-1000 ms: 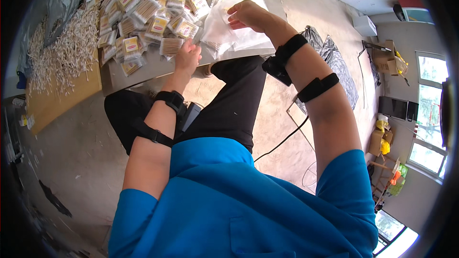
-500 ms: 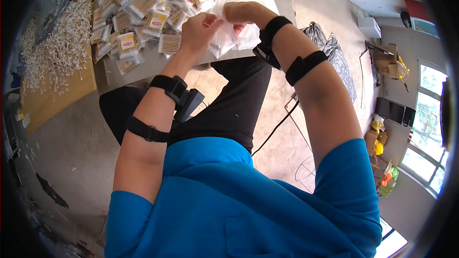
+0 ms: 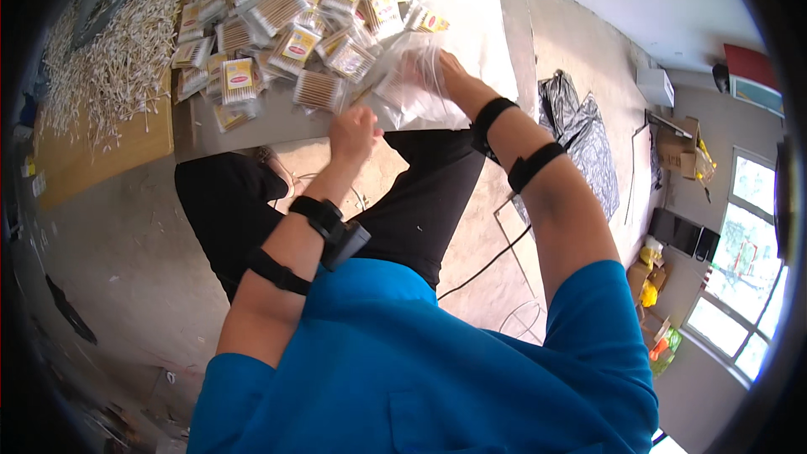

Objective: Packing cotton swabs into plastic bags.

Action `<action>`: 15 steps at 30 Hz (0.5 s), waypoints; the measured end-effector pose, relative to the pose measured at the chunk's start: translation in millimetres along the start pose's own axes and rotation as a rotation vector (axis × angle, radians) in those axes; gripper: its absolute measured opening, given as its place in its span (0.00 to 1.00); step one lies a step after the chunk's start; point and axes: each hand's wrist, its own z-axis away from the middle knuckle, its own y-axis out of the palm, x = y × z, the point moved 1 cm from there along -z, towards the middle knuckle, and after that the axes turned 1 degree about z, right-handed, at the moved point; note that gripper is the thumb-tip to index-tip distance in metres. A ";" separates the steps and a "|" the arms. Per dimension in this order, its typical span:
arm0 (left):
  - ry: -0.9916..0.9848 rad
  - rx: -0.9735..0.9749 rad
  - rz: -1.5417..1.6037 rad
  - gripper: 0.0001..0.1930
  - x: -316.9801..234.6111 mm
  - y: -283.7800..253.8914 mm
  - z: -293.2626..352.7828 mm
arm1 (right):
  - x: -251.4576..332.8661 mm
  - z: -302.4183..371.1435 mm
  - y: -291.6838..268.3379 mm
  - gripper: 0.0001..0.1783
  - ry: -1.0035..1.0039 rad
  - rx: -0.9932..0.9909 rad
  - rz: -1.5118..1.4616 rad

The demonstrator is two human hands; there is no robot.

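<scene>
A clear plastic bag (image 3: pixel 420 105) lies over the near edge of the table, its film wrinkled. My right hand (image 3: pixel 454 76) reaches into or behind this film; its fingers show faintly through the plastic and look stretched out. Just off the table edge, left of the bag, is my left hand (image 3: pixel 355 130) with fingers curled in; whether they pinch anything is hidden. Beside it, on the table, rests a small clear packet of cotton swabs (image 3: pixel 319 91). Several similar packets with yellow and white labels, such as one swab packet (image 3: pixel 239 80), are heaped behind.
Loose cotton swabs (image 3: pixel 109 84) are spread on a wooden board (image 3: pixel 126 160) at the left. More flat clear bags (image 3: pixel 479 17) lie at the table's right end. A black plastic sack (image 3: pixel 588 143) stands on the floor to the right, and a black cable (image 3: pixel 487 265) crosses below.
My left hand has left the bag's upper part and moved down toward me, past the table edge. My right hand has come down slightly, its fingers now covered by the film.
</scene>
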 end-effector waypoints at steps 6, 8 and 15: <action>0.119 -0.250 -0.047 0.20 17.6 27.5 -19.8 | 5.4 8.0 14.6 0.12 0.003 -0.018 0.026; 0.230 -0.337 -0.186 0.19 15.7 23.4 -33.5 | 4.2 9.9 18.7 0.11 0.062 -0.084 -0.080; 0.242 -0.260 -0.390 0.12 -2.0 21.8 -41.4 | 11.0 13.3 8.0 0.13 -0.011 0.136 -0.105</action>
